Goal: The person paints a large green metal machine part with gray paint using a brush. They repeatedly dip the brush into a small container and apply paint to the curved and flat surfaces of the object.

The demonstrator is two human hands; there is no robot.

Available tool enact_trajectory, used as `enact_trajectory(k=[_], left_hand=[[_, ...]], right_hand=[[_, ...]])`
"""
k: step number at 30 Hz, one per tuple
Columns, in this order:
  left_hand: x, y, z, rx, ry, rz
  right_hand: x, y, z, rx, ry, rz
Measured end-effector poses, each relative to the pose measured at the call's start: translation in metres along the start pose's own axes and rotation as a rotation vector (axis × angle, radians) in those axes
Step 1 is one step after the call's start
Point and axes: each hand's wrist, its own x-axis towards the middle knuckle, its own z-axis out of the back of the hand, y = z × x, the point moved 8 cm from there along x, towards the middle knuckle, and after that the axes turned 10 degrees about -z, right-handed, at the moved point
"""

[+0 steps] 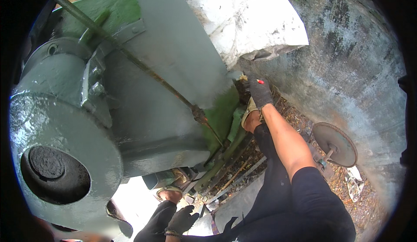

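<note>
The right hand [260, 92], gripping the brush [237, 75], would likely do best with light strokes along the panel's [169, 68] right edge, the left hand [183, 219] hanging loosely spread.

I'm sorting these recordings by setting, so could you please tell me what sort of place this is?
Probably an outdoor yard or work area: a large metal machine, grey with green patches, stands near a stained wall, and leaf-like litter lies on the ground.

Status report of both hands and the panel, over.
Right hand holds paintbrush at panel edge. Left hand looks empty. Panel grey and green, rod across.
</note>
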Motion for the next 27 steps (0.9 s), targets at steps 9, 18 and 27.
enact_trajectory(k=[9, 18, 27], left_hand=[[-0.008, -0.027, 0.020, 0.029, 0.002, 0.080], [-0.019, -0.036, 0.028, 0.056, 0.010, 0.126], [0.025, -0.049, 0.017, 0.031, 0.045, 0.026]], right_hand=[[-0.040, 0.272, 0.036, -0.127, -0.121, 0.464], [-0.045, 0.264, 0.050, 1.148, 0.307, 0.429], [0.037, -0.035, -0.010, 0.597, -0.019, 0.260]])
